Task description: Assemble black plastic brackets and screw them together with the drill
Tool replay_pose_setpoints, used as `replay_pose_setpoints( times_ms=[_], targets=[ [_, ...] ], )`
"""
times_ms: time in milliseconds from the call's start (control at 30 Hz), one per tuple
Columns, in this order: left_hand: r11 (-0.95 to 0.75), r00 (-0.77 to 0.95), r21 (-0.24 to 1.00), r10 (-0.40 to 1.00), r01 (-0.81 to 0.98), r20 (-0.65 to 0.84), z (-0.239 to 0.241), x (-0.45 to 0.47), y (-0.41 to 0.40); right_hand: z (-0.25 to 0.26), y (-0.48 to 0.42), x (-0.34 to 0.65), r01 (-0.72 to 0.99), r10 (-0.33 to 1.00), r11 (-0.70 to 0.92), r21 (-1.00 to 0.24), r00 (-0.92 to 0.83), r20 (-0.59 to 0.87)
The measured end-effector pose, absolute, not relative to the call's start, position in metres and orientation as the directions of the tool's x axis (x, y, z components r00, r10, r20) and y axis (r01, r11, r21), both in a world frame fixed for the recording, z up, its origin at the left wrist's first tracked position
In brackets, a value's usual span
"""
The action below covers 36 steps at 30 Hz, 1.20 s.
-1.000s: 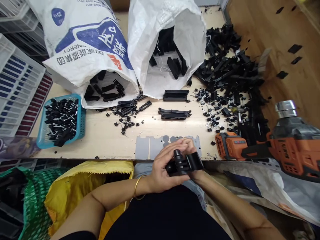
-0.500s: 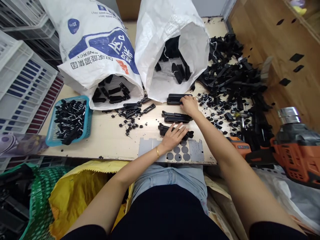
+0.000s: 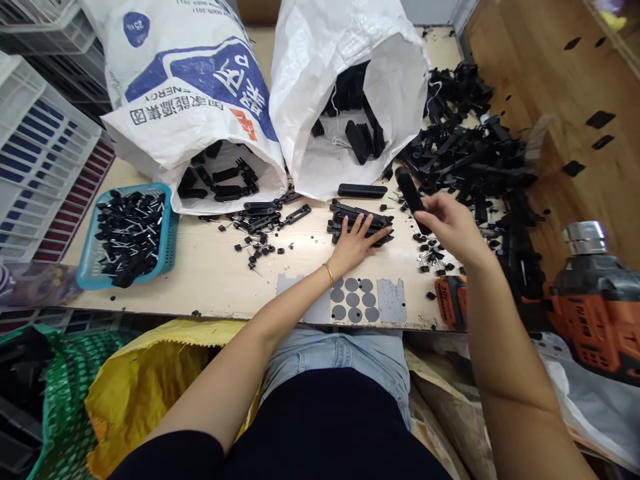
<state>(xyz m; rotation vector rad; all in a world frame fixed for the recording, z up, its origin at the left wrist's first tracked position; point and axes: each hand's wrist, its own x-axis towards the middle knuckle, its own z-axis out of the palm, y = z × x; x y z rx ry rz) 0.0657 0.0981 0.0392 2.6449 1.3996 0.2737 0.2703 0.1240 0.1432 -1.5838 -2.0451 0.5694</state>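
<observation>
Black bar (image 3: 411, 190), pinched in the right hand (image 3: 449, 225) above the worktop (image 3: 215, 283), toward its right edge; left hand (image 3: 353, 250), fingers spread, rests on seemingly assembled pieces (image 3: 354, 209); 1 separate bar (image 3: 363, 191) apparently awaits assembly.

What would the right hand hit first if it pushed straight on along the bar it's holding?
Probably the rim of the plain white sack, just past the far end of the black bar in the right hand. Depth is unclear, so it might pass above.
</observation>
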Motion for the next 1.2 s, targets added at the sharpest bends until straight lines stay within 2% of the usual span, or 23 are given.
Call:
replay_pose_setpoints(
  times_ms=[100,233,333,433,500,533,600,633,733,800,867,933,1033,1100,1200],
  targets=[
    [-0.52,0.517,0.203,0.853,0.83,0.076,0.038,0.065,0.107,0.147,0.078,0.288,0.733,0.941,0.268,-0.625,-0.339,0.005],
    [-0.485,0.483,0.191,0.874,0.854,0.06,0.039,0.063,0.115,0.121,0.043,0.278,0.708,0.793,0.42,-0.568,-0.591,-0.15],
    [-0.487,0.487,0.206,0.872,0.849,0.053,0.049,0.061,0.113,0.099,0.033,0.26,0.716,0.725,0.549,-0.43,-0.665,-0.182],
    [-0.511,0.495,0.253,0.86,0.822,0.125,0.063,0.044,0.109,0.093,0.028,0.251,0.777,0.782,0.578,-0.25,-0.615,-0.105],
    [-0.439,0.397,0.295,0.897,0.849,0.194,0.068,0.018,0.109,0.096,0.024,0.252,0.871,0.882,0.454,-0.19,-0.469,-0.042],
    [-0.34,0.283,0.322,0.936,0.883,0.211,0.069,0.002,0.111,0.099,0.022,0.252,0.924,0.935,0.339,-0.177,-0.352,-0.041],
    [-0.112,0.038,0.348,0.977,0.931,0.211,0.063,-0.032,0.12,0.102,0.019,0.249,0.987,0.987,0.072,-0.146,-0.092,-0.131],
    [-0.05,-0.019,0.342,0.981,0.939,0.193,0.058,-0.047,0.126,0.101,0.017,0.244,0.992,0.98,-0.039,-0.119,0.015,-0.199],
    [-0.076,0.042,0.286,0.992,0.955,0.122,0.043,-0.071,0.137,0.089,0.015,0.226,0.975,0.929,-0.215,-0.061,0.185,-0.319],
    [-0.113,0.093,0.276,0.992,0.954,0.086,0.04,-0.072,0.132,0.077,0.012,0.215,0.955,0.922,-0.278,-0.103,0.235,-0.307],
    [-0.1,0.089,0.317,0.995,0.943,0.049,0.043,-0.063,0.112,0.065,0.006,0.21,0.932,0.935,-0.294,-0.211,0.236,-0.264],
    [-0.085,0.086,0.412,0.996,0.907,0.017,0.048,-0.049,0.081,0.055,0.0,0.211,0.9,0.963,-0.249,-0.357,0.19,-0.192],
    [-0.165,0.199,0.628,0.98,0.761,0.017,0.048,-0.025,0.031,0.044,-0.003,0.216,0.827,0.983,-0.185,-0.53,0.159,-0.095],
    [-0.162,0.214,0.697,0.977,0.698,0.012,0.041,-0.008,0.007,0.039,-0.001,0.217,0.793,0.978,-0.21,-0.572,0.169,-0.124],
    [-0.156,0.168,0.66,0.985,0.735,0.045,0.027,0.013,-0.009,0.034,0.0,0.207,0.817,0.971,-0.215,-0.535,0.123,-0.203]
  ],
)
